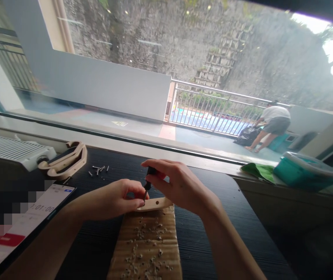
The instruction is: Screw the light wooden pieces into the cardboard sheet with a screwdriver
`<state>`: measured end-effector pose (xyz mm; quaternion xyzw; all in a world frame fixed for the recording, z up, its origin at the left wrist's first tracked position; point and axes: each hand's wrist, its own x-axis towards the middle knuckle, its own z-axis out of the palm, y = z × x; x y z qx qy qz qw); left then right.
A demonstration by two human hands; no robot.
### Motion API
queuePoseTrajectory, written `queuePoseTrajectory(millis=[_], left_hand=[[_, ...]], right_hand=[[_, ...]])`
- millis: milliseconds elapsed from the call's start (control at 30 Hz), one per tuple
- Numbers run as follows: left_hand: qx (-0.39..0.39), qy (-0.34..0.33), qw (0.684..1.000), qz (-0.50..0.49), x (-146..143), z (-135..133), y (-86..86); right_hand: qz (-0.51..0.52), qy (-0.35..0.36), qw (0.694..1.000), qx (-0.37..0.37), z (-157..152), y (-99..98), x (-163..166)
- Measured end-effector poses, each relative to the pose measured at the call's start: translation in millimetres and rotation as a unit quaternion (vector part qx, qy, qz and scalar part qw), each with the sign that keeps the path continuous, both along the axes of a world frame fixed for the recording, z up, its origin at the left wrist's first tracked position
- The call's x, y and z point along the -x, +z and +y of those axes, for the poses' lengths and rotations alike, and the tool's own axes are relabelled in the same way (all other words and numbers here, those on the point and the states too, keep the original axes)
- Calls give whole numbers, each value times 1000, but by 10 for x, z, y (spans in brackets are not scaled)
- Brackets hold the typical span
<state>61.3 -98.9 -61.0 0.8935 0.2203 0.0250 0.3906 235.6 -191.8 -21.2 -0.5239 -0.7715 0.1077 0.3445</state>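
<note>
My right hand (175,183) is closed around a small screwdriver (148,181) with a black and red handle, held upright with its tip down on a pale wooden piece (156,204). My left hand (116,199) pinches near the tip, fingers closed, steadying the wooden piece. The piece lies at the far end of a strip of brown cardboard (149,249) strewn with wood shavings, on a black table (213,217).
A curved wooden frame (65,159) and several loose screws (98,170) lie at the back left. A phone (17,225) showing a timer lies at the left. A teal box (306,171) sits on the sill at right. Outside the window, a person (271,124) bends over.
</note>
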Motion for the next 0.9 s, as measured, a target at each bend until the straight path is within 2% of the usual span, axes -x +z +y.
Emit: queuePoseTrajectory(millis=[200,467,567,700,900], left_hand=[[-25,17,999,-25,15,35,-104],[-48,81,991,-100,-18,23,-98],[-66,71,992,-81,-36,13,-134],[-127,25,991,-17,-21,-6,-164],[-182,10,983,26,25,-3,-198]], right_hand=[[-14,5,1000,-5,27,-20,32],[20,-10,1000,-1,25,-32,48],[20,-15,1000,2,17,-28,29],[19,-22,1000,3,12,-35,2],[16,-18,1000,0,9,-43,3]])
